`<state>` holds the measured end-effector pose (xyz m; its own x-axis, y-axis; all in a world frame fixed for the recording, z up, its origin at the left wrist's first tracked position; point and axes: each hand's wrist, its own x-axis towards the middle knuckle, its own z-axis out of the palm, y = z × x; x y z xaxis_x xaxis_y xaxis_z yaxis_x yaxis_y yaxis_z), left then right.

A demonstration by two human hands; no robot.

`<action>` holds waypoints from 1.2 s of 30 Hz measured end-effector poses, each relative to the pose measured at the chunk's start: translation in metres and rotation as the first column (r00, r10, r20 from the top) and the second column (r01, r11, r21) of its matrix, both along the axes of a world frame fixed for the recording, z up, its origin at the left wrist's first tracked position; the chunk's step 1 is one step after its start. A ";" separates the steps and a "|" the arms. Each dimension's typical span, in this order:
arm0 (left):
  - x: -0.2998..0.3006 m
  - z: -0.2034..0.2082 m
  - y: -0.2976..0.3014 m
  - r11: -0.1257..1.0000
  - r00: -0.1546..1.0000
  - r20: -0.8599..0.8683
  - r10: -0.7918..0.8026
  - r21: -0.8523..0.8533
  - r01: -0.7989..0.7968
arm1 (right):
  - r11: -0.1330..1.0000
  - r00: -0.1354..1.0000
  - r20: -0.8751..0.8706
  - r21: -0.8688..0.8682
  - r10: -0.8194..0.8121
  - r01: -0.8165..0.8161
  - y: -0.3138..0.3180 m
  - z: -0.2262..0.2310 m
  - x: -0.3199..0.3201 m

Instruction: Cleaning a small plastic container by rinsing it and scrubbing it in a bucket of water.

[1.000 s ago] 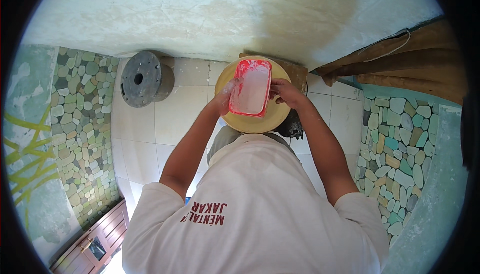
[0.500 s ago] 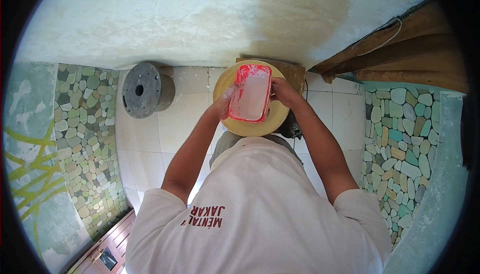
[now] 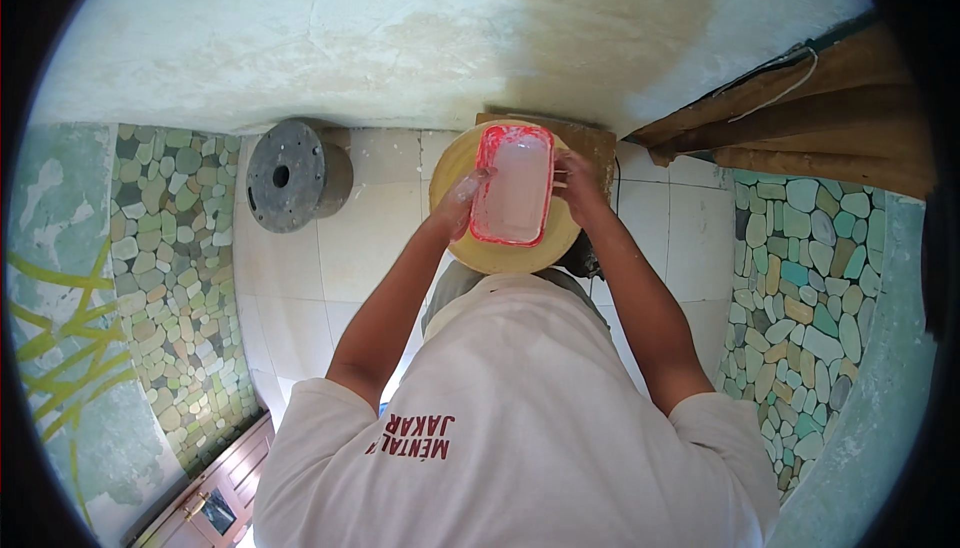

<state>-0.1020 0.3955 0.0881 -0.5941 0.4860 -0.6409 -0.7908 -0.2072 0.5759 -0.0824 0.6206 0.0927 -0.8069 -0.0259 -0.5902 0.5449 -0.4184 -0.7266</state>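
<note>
A red rectangular tub (image 3: 515,193), its inside coated or filled with something whitish, is in front of me above a round yellowish disc (image 3: 480,256). White smears mark its red rim. My left hand (image 3: 459,202) grips the left side, thumb at the rim and the other fingers mostly hidden. On the opposite side, my right hand (image 3: 581,190) has its fingers spread beside the right rim; whether the fingertips touch it is hard to tell. The tub's underside is hidden, so I cannot tell if it rests on the disc.
A brown board (image 3: 590,140) sits behind the disc against the pale wall (image 3: 400,38). To the left stands a grey, drum-like object (image 3: 290,176) with a central hole on the white tiled floor (image 3: 375,243). Brown cloth (image 3: 820,123) hangs at the far right; pebbled strips (image 3: 800,288) flank the floor.
The tub has shifted slightly right in view. My right hand's fingers have loosened from its right side and spread apart, while my left hand keeps its grip.
</note>
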 end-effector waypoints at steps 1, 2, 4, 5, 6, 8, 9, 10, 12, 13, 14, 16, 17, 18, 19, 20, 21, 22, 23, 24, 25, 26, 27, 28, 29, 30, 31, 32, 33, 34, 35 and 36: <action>0.000 -0.002 0.001 1.000 0.993 -0.120 0.003 0.000 -0.003 | 0.990 0.996 0.004 0.102 -0.093 0.092 0.002 0.003 0.003; 0.002 -0.005 0.002 1.000 0.971 -0.239 0.007 -0.001 -0.008 | 0.962 0.983 -0.002 0.204 -0.184 0.180 0.002 0.006 0.007; 0.006 0.011 0.010 0.999 0.967 -0.256 -0.014 -0.047 0.002 | 0.965 0.988 -0.006 0.212 -0.157 0.155 0.005 0.019 0.019; 0.006 0.026 0.014 0.995 0.958 -0.284 -0.042 -0.098 0.014 | 0.967 0.991 -0.024 0.215 -0.134 0.136 0.004 0.031 0.024; 0.008 0.031 0.016 0.996 0.959 -0.281 -0.033 -0.094 0.007 | 0.967 0.992 -0.021 0.219 -0.126 0.128 0.003 0.041 0.028; 0.009 0.034 0.019 0.995 0.939 -0.344 0.016 -0.089 -0.049 | 0.956 0.997 -0.077 0.293 0.027 -0.003 -0.003 0.057 0.034; 0.010 0.030 0.020 0.995 0.940 -0.341 0.021 -0.086 -0.053 | 0.955 0.997 -0.075 0.295 0.032 -0.008 -0.006 0.066 0.034; 0.009 0.027 0.021 0.994 0.931 -0.364 0.027 -0.089 -0.064 | 0.911 0.993 -0.066 0.409 0.097 -0.062 -0.010 0.076 0.034; 0.010 0.023 0.020 0.993 0.921 -0.387 0.033 -0.091 -0.074 | 0.849 0.986 -0.051 0.516 0.161 -0.112 -0.013 0.080 0.033; 0.010 0.029 0.023 0.994 0.921 -0.386 0.047 -0.073 -0.081 | 0.765 0.962 -0.111 0.632 0.249 -0.125 -0.011 0.077 0.033; 0.010 0.034 0.025 0.995 0.921 -0.386 0.060 -0.056 -0.088 | 0.666 0.927 -0.156 0.736 0.342 -0.121 -0.009 0.075 0.033; 0.008 0.028 0.025 0.991 0.919 -0.394 0.001 -0.124 -0.055 | 0.651 0.928 -0.101 0.740 0.358 -0.171 -0.006 0.069 0.031; 0.008 0.023 0.025 0.980 0.916 -0.397 -0.052 -0.195 -0.028 | 0.636 0.924 -0.045 0.738 0.379 -0.225 -0.004 0.066 0.030; 0.008 0.019 0.024 0.981 0.915 -0.400 -0.053 -0.193 -0.028 | 0.635 0.924 -0.048 0.740 0.379 -0.222 -0.004 0.063 0.030; 0.009 0.017 0.025 0.977 0.916 -0.396 -0.071 -0.213 -0.016 | 0.631 0.925 -0.057 0.747 0.375 -0.210 -0.003 0.058 0.031; 0.009 0.015 0.025 0.973 0.916 -0.391 -0.090 -0.231 -0.003 | 0.627 0.926 -0.065 0.753 0.371 -0.199 -0.001 0.054 0.031; 0.010 0.013 0.025 0.974 0.915 -0.393 -0.095 -0.228 0.003 | 0.626 0.929 -0.066 0.756 0.365 -0.193 0.002 0.050 0.031; 0.010 0.019 0.025 0.968 0.949 -0.304 -0.089 -0.250 0.011 | 0.622 0.932 -0.046 0.756 0.361 -0.203 0.005 0.049 0.030; 0.009 0.023 0.026 0.962 0.974 -0.212 -0.081 -0.271 0.021 | 0.617 0.934 -0.026 0.757 0.355 -0.213 0.009 0.048 0.030; 0.009 0.019 0.026 0.963 0.973 -0.212 -0.091 -0.266 0.032 | 0.616 0.938 -0.024 0.760 0.345 -0.207 0.012 0.046 0.031; 0.009 0.014 0.023 0.970 0.978 -0.201 -0.048 -0.244 -0.002 | 0.629 0.940 -0.044 0.753 0.338 -0.191 0.013 0.049 0.031; 0.010 0.007 0.021 0.975 0.982 -0.187 -0.006 -0.220 -0.036 | 0.640 0.942 -0.060 0.748 0.330 -0.176 0.015 0.052 0.031; 0.011 -0.001 0.019 0.976 0.982 -0.186 -0.011 -0.214 -0.030 | 0.637 0.944 -0.058 0.751 0.324 -0.173 0.019 0.056 0.031; 0.011 -0.009 0.017 0.973 0.992 -0.121 0.044 -0.218 -0.070 | 0.671 0.958 -0.042 0.723 0.282 -0.166 0.026 0.061 0.031; 0.012 -0.014 0.015 0.968 0.993 -0.054 0.100 -0.227 -0.110 | 0.704 0.970 -0.025 0.692 0.241 -0.157 0.033 0.063 0.030; 0.013 -0.019 0.012 0.970 0.994 -0.052 0.093 -0.221 -0.103 | 0.701 0.972 -0.021 0.696 0.234 -0.154 0.045 0.060 0.029; 0.015 -0.022 0.011 0.971 0.993 -0.056 0.100 -0.213 -0.110 | 0.681 0.972 -0.051 0.722 0.230 -0.123 0.063 0.055 0.028; 0.016 -0.026 0.007 0.971 0.992 -0.060 0.113 -0.207 -0.123 | 0.661 0.969 -0.081 0.744 0.233 -0.097 0.077 0.053 0.026; 0.017 -0.031 0.004 0.971 0.992 -0.055 0.111 -0.205 -0.120 | 0.659 0.970 -0.076 0.745 0.230 -0.098 0.091 0.052 0.024; 0.017 -0.040 0.000 0.970 0.996 -0.042 0.081 -0.229 -0.088 | 0.680 0.981 -0.066 0.729 0.183 -0.078 0.102 0.054 0.022; 0.018 -0.048 -0.004 0.966 0.998 -0.030 0.051 -0.252 -0.057 | 0.700 0.989 -0.056 0.713 0.134 -0.055 0.114 0.054 0.018; 0.019 -0.057 -0.008 0.963 0.999 -0.012 0.044 -0.265 -0.046 | 0.683 0.988 -0.025 0.725 0.155 -0.089 0.130 0.046 0.015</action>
<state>-0.0833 0.3877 0.0312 -0.6160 0.2717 -0.7394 -0.7803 -0.0817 0.6201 -0.0675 0.7508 0.1388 -0.8708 0.2787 -0.4049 0.4814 0.3168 -0.8173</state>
